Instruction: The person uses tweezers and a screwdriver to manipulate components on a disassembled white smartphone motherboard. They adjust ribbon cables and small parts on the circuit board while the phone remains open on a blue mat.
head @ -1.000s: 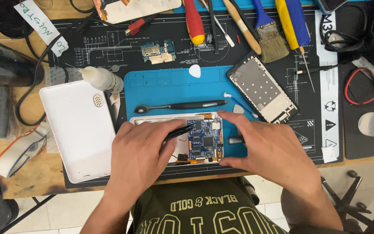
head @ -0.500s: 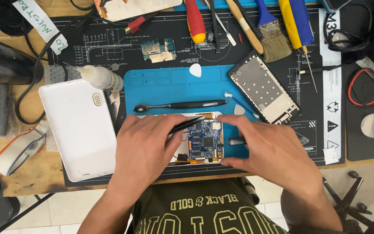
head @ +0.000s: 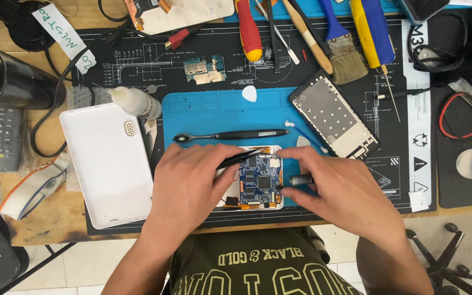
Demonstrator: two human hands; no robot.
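Head view: an opened white device (head: 249, 203) with a blue circuit board (head: 259, 180) is seen lying on the blue mat (head: 214, 112), directly between and partly beneath both hands. The left hand (head: 189, 188) is closed around black tweezers (head: 242, 159), whose tips are laid over the board's upper left corner. The right hand (head: 341, 191) is pinched on a small dark cylindrical tool (head: 300, 179) at the board's right edge. Just beyond the fingers a black spudger (head: 230, 135) is laid across the mat. A white back cover (head: 107, 164) is placed left of the left hand, and a phone frame (head: 334, 116) beyond the right hand.
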